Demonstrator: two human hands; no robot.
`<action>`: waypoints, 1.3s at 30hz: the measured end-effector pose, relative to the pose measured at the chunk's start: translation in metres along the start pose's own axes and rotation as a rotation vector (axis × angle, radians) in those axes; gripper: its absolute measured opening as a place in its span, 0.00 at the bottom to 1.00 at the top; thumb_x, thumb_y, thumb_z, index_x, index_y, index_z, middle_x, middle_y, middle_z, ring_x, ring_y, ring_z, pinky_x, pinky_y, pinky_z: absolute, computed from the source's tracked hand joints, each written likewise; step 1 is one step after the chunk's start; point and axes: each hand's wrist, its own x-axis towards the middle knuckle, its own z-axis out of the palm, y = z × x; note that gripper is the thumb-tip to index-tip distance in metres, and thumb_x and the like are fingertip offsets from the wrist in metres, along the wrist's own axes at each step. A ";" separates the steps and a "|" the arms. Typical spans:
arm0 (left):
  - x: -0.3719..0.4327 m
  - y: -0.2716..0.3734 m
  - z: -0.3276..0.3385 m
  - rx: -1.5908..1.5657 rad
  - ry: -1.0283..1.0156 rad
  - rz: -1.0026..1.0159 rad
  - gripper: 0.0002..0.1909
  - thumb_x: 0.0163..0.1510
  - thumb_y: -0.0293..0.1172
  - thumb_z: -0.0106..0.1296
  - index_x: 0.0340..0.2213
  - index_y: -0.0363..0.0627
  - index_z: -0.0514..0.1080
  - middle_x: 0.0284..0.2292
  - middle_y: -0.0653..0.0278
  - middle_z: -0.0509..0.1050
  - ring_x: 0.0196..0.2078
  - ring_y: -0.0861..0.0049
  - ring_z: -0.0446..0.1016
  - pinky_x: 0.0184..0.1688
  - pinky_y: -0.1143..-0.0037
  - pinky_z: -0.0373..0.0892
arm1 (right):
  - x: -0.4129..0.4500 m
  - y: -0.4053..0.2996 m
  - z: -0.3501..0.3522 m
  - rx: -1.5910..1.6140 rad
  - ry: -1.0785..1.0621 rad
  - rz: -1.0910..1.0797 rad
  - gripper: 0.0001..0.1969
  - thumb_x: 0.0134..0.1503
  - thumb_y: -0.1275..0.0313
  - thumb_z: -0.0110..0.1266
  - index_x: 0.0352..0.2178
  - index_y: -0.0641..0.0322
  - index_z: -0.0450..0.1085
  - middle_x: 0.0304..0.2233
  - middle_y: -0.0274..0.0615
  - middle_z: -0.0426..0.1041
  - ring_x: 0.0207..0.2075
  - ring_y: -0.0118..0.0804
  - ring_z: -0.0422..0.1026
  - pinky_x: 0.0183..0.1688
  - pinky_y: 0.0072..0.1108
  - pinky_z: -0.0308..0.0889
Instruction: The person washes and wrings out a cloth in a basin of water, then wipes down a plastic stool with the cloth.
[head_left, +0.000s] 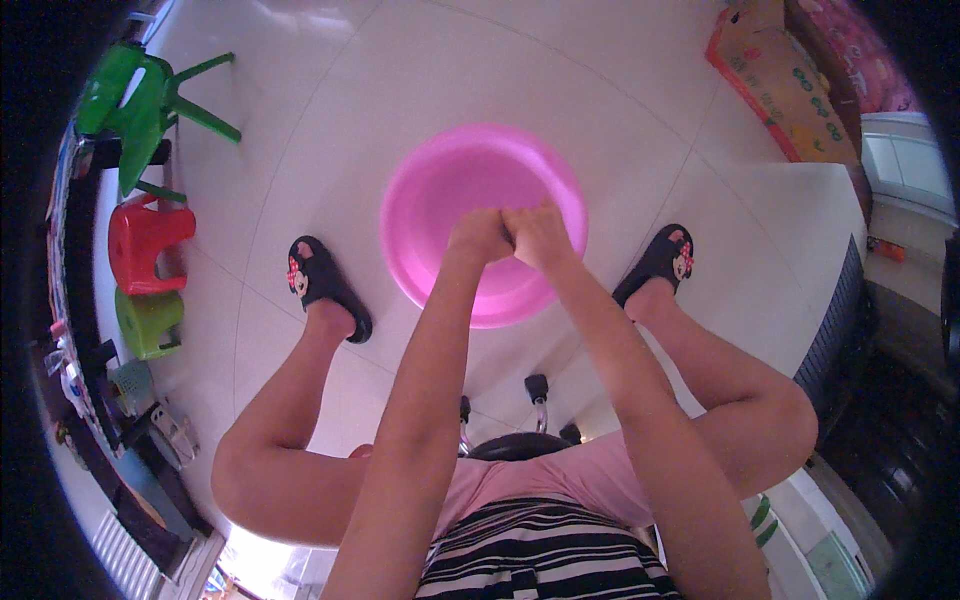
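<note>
A pink plastic basin (409, 259) stands on the floor between my feet. Above its inside, my left hand (482, 234) and my right hand (538, 232) are pressed together at the knuckles, both with curled fingers. No object shows in either hand, though the palms and fingertips are hidden from this angle. The part of the basin visible around my hands is plain pink, and its bottom is partly covered by my hands and forearms.
Black slippers (322, 274) are on my feet at either side. Left are a green chair (139, 97), a red stool (142, 244) and a light green stool (150, 319). A printed cardboard box (780, 90) sits far right. I sit on a dark seat (517, 447).
</note>
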 end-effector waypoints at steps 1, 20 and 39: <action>-0.001 0.003 -0.002 -0.022 -0.025 -0.005 0.16 0.33 0.36 0.56 0.27 0.43 0.73 0.28 0.52 0.73 0.32 0.55 0.72 0.35 0.64 0.68 | -0.001 0.001 -0.001 -0.030 -0.008 0.005 0.05 0.41 0.69 0.50 0.23 0.52 0.69 0.21 0.40 0.72 0.27 0.43 0.72 0.36 0.36 0.60; -0.057 -0.002 0.004 -1.609 -0.060 -0.110 0.31 0.51 0.60 0.35 0.49 0.51 0.59 0.41 0.68 0.67 0.38 0.78 0.66 0.38 0.75 0.63 | -0.005 -0.040 -0.007 0.946 0.112 0.670 0.29 0.37 0.70 0.64 0.41 0.66 0.60 0.30 0.40 0.68 0.34 0.33 0.69 0.36 0.24 0.66; -0.081 0.023 -0.068 -1.590 0.064 0.036 0.24 0.51 0.40 0.48 0.47 0.43 0.60 0.37 0.66 0.68 0.39 0.80 0.68 0.39 0.78 0.66 | -0.002 -0.037 -0.049 1.500 0.325 0.285 0.34 0.43 0.74 0.58 0.52 0.63 0.53 0.47 0.42 0.63 0.48 0.37 0.61 0.50 0.26 0.56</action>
